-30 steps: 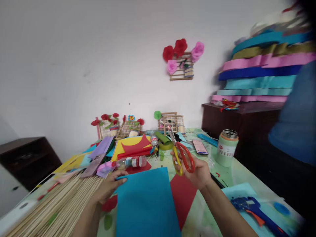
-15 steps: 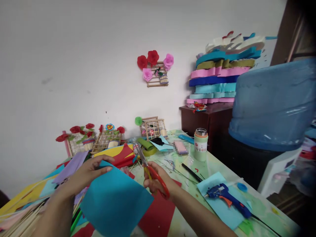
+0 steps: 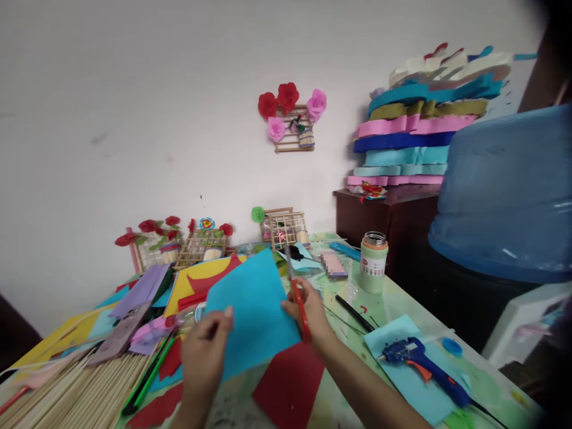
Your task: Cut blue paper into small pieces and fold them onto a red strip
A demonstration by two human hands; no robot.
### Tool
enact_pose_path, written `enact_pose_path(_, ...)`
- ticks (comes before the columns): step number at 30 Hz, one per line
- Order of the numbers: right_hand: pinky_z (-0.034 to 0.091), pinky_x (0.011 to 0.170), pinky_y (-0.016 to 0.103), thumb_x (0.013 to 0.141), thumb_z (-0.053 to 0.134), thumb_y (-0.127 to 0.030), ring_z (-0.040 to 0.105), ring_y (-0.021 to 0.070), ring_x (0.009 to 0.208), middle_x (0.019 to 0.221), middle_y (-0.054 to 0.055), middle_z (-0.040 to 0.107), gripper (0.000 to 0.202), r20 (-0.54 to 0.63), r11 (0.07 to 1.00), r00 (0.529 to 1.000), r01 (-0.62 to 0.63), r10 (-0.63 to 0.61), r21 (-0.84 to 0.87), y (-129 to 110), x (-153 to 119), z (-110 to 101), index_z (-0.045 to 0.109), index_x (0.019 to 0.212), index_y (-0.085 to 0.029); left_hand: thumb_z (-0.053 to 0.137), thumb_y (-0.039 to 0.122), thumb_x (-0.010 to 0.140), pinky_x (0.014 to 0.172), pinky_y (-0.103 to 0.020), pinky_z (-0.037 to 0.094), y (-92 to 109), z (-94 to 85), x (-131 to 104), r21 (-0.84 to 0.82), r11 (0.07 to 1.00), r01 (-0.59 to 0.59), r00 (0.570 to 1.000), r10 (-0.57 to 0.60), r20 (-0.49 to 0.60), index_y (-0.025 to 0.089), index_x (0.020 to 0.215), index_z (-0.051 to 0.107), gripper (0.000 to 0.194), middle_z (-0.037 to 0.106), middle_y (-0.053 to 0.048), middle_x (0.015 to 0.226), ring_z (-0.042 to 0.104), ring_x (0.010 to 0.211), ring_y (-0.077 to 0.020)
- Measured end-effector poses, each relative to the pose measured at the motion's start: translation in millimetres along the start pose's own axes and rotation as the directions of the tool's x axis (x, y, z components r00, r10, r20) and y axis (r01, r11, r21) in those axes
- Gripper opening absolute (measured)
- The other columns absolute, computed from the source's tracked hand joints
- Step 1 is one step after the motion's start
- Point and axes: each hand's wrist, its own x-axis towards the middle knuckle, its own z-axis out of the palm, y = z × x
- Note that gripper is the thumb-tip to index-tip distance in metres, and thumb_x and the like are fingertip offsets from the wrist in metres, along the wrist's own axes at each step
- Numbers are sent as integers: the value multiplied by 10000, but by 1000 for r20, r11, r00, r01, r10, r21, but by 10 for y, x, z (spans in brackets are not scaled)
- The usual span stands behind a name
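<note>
Head view: left hand [image 3: 203,351] pinching the lower left edge of a bright blue square sheet of craft foam [image 3: 252,310], thumb on the front face, sheet held up off the green patterned table [image 3: 402,310] and tilted toward the camera above its near middle. Right hand [image 3: 308,313] closed round the red loop handles of a pair of scissors [image 3: 298,298], blades pointing up along the sheet's right edge; blades seen edge-on, so open or closed impossible to tell. Flat on the table under the sheet, a dark red foam sheet [image 3: 290,381]. Along the near left edge, a thick bundle of pale wooden skewers [image 3: 84,396]. Toward the near right corner, a blue glue gun with an orange trigger [image 3: 417,360] on a pale blue sheet. Near the far right edge, a pale green lidded jar [image 3: 373,262].

Risks, as a judgement: floppy sheet gripped at one edge only, likely to buckle between the blades and give a ragged or wandering cut; left thumb close enough to the cutting line for a nick; sheet blocking sight of the blade tips.
</note>
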Motion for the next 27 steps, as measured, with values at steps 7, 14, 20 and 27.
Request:
enact_pose_path(7,392,550,233,624,707,-334,492,111,601,748,-54,479,506,-181,989,983,59,-34,135,54,40,-32,439,1041,-233,536,571,779,673,-324,456,-246,671,-674,-369,517,773,558,-275,783,189,740,717,424,697,-105,813,627,818,-252)
enact_pose_path(14,461,601,284,607,736,-348,552,155,648,744,-36,525,553,-142,984,990,48,-24,169,72,9,-5,435,1058,-237,591,255,822,948,-358,443,-21,836,-348,-784,78,616,776,-233,587,264,1127,604,305,626,-40,1194,536,1147,-232)
enact_pose_path(20,440,487,237,564,782,-378,531,126,554,710,-56,528,602,-130,988,991,4,16,152,50,53,-30,432,1036,-246,522,224,875,799,-350,548,53,880,-106,-772,82,630,718,-440,539,165,1207,540,337,670,-120,1097,656,944,-236)
enact_pose_path(27,373,408,199,761,582,-573,444,87,473,657,-48,485,445,152,964,985,-121,87,235,-77,-117,33,484,1051,-250,416,279,929,694,-322,569,-47,597,277,-883,132,451,809,-478,342,192,1193,532,302,714,-83,928,684,747,-176)
